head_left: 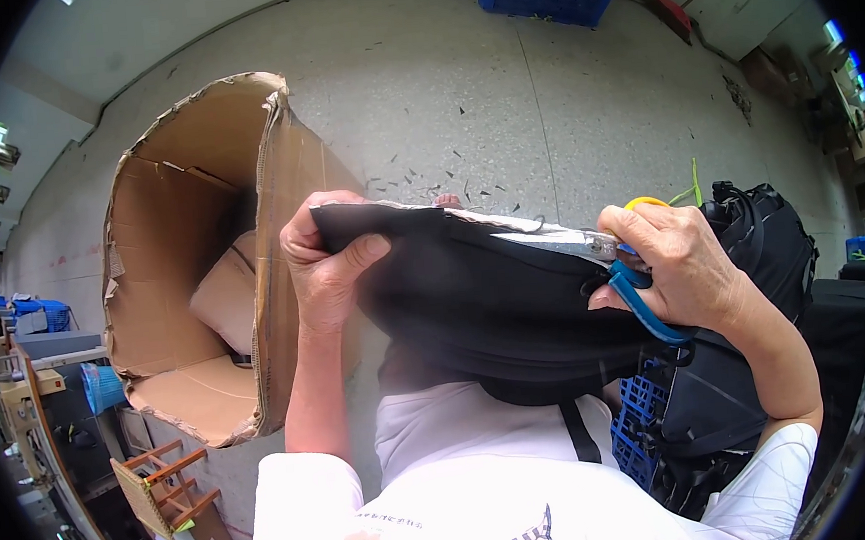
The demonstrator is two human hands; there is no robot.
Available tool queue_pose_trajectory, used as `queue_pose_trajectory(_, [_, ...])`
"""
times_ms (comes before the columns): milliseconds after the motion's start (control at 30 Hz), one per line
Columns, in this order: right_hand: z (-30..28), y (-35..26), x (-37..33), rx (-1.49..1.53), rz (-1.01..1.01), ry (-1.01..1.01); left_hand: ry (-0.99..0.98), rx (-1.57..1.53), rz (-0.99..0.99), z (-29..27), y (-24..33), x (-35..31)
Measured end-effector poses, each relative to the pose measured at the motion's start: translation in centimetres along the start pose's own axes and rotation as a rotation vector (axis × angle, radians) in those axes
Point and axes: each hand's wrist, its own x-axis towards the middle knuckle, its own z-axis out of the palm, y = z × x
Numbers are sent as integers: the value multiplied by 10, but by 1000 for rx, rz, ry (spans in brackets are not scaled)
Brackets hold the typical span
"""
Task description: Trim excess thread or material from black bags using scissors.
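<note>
A black fabric bag [476, 312] lies across my lap, its long top edge stretched out in front of me. My left hand [327, 262] pinches the left corner of that edge between thumb and fingers. In my right hand [677, 258] is a pair of scissors [648, 307] with blue and yellow handles, fingers closed round the grips. The metal blades point left and lie along the bag's edge, where a strip of pale lining or trim shows. How far the blades are apart is hard to make out.
A tall cardboard box [291, 180] with a ragged rim stands at the left, a tan piece inside it. More black bags [763, 257] are piled at the right by a blue crate [638, 406]. Dark scraps litter the floor ahead. A small wooden stool [162, 485] is at lower left.
</note>
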Motion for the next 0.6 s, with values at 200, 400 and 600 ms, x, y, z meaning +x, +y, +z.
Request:
queue_pose_trajectory(200, [-1, 0, 2, -11, 30, -28, -2, -13, -29, -3, -1, 0])
queue_pose_trajectory(400, [-2, -8, 19, -98, -13, 34, -53, 2, -41, 0, -1, 3])
queue_pose_trajectory(600, [1, -5, 25, -45, -59, -26, -56, -99, -101, -2, 0, 3])
